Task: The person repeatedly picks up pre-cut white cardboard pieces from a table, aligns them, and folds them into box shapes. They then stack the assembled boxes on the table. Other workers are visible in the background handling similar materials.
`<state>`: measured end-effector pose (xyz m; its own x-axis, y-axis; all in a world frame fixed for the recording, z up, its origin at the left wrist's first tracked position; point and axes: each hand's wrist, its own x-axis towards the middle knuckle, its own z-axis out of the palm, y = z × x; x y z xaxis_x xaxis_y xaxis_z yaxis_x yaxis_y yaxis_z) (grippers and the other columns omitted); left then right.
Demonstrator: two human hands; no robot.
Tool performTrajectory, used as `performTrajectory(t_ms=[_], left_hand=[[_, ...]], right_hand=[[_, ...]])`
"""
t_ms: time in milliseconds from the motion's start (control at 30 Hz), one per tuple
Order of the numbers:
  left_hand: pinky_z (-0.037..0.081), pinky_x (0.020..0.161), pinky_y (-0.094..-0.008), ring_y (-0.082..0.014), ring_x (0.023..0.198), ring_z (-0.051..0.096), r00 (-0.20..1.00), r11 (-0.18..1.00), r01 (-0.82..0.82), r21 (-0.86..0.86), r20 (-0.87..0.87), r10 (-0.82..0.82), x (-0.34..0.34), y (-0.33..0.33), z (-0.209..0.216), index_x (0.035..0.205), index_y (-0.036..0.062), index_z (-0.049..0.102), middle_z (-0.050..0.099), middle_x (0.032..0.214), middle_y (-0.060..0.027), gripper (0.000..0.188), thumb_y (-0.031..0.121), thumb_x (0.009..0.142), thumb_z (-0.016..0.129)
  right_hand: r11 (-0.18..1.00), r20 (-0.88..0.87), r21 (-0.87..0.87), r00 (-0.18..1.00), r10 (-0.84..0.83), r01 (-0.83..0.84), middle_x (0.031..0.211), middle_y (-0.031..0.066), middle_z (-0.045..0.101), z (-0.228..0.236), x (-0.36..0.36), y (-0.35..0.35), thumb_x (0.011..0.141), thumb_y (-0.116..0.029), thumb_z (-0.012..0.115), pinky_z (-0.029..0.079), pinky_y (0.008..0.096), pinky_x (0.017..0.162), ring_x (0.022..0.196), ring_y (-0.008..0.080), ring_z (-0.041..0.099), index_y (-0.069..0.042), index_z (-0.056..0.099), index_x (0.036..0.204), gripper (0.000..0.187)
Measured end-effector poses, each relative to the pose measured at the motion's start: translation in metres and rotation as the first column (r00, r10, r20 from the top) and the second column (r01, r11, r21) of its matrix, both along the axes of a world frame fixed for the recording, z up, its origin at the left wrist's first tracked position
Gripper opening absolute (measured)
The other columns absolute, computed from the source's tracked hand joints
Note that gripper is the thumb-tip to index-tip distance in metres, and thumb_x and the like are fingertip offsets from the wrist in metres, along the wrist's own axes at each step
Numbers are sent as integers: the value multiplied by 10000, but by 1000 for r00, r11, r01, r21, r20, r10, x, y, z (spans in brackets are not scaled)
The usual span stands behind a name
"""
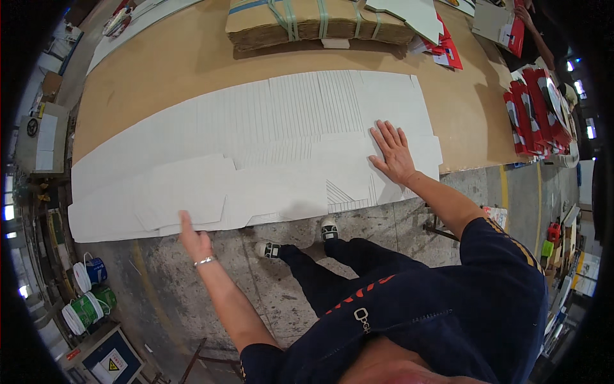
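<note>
Hard to see much at the edges here, the fisheye blacks out the corners and bends the table. Our left hand [194, 238] is mostly edge-on to us, so we can't tell how the fingers sit underneath; it looks flat and loosely open, fingertips touching the near edge of the fanned white cardboard blanks [256, 160] at about 7 o'clock of the spread. A bracelet [203, 261] rides the wrist.

Our right hand [393, 152] is clear: fingers spread apart, palm pressed flat on the blanks toward their 4 o'clock end, gripping nothing. So the blanks lie under the right palm and just ahead of the left fingertips, overlapped in a long row across the brown table [160, 64], hanging slightly over its near edge.

At 12 o'clock there's a strapped bundle of brown cardboard [307, 25], partly cut off by the frame. Red-and-white folded cartons [534, 112] stack up at 3 o'clock, and another person's arm [534, 32] shows at 1 o'clock, mostly out of view. Paint buckets [86, 297] sit on the floor at 8 o'clock.
</note>
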<state>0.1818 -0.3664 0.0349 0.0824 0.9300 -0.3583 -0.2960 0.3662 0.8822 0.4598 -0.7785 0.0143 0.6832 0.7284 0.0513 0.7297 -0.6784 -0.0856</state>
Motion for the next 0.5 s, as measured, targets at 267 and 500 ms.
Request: performTrajectory(t_ms=[267,500], left_hand=[[489,666,-352,-215,717,633,796,749,184,637,-543,267,6,-32,-15,751,-153,629,662,741,-163,301,133,842,654],[481,609,-345,-205,704,592,969,994,60,87,-243,-37,-6,9,-14,1096,-79,574,641,939,-99,394,232,869,659]], right_hand=[[1000,-7,-25,1000,-6,5,1514,106,185,-7,6,-16,865,-428,506,95,490,1127,1398,303,141,-148,257,1445,690],[1000,-6,-5,1000,-9,9,1513,102,190,-4,8,-17,873,-432,496,90,487,1129,1400,296,141,-155,266,1444,675]])
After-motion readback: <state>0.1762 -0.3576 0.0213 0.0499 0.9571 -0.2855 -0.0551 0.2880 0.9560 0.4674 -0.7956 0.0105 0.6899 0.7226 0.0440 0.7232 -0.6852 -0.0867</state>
